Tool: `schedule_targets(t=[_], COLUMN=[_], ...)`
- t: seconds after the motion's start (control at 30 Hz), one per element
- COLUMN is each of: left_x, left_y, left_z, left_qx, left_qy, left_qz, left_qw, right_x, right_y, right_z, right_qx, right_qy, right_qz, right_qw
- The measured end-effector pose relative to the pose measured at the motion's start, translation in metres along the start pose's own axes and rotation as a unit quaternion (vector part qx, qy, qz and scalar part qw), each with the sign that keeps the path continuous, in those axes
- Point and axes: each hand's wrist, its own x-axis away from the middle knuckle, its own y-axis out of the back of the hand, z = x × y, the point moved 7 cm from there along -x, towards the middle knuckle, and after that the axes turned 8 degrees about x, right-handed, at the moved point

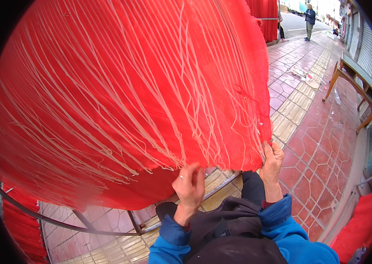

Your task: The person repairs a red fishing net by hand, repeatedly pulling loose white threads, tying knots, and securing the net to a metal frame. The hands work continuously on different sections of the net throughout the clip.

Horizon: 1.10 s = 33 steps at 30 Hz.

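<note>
In the head view, the nearest edges are those of the big red cloth (159, 94) that fills the upper left and middle before me, its right edge coming down to a corner just above my lap. At that corner my right hand (272, 163) has the border pinched narrowly between thumb and fingers. My left hand (189, 187) is at the lower edge, left of the right one, fingertips drawn close together; I cannot tell whether they hold a strand or only touch the cloth. Between the hands the edge is ragged, with a metal bar (222, 185) showing beneath it. To my right the room is a tiled pavement (305, 176), running from beside my right arm up between the cloth and a wooden table (358, 77), with a yellow tile strip (294, 108) along it and litter (302, 74) farther up. At lower left a curved rail (76, 226) passes under the cloth; at lower right lies more red fabric (364, 218). The cloth itself is bright red, spread broad and bulging toward its left side. Pale strands (193, 110) stream down its face, fairly straight and evenly spaced above, tangled, looped and knotted in places lower down, many of them ending near the bottom edge.
</note>
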Motion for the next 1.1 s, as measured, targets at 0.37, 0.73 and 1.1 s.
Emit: schedule_targets(t=[0.37,0.73,1.1], left_x=[-0.080,-0.062,-0.033], left_y=[-0.006,0.015,0.022], left_z=[-0.023,-0.037,-0.032], left_qx=[-0.036,0.019,0.400], left_qy=[0.008,-0.034,0.126], left_qz=[-0.086,-0.119,-0.123], left_qw=[0.996,0.992,0.899], right_x=[0.001,-0.003,0.002], right_y=[0.000,0.007,-0.001], right_z=[0.002,-0.008,0.001], right_qx=[0.010,-0.003,0.000], right_qy=[0.001,0.011,0.003], right_qz=[-0.002,0.032,0.008], right_qw=[1.000,0.999,1.000])
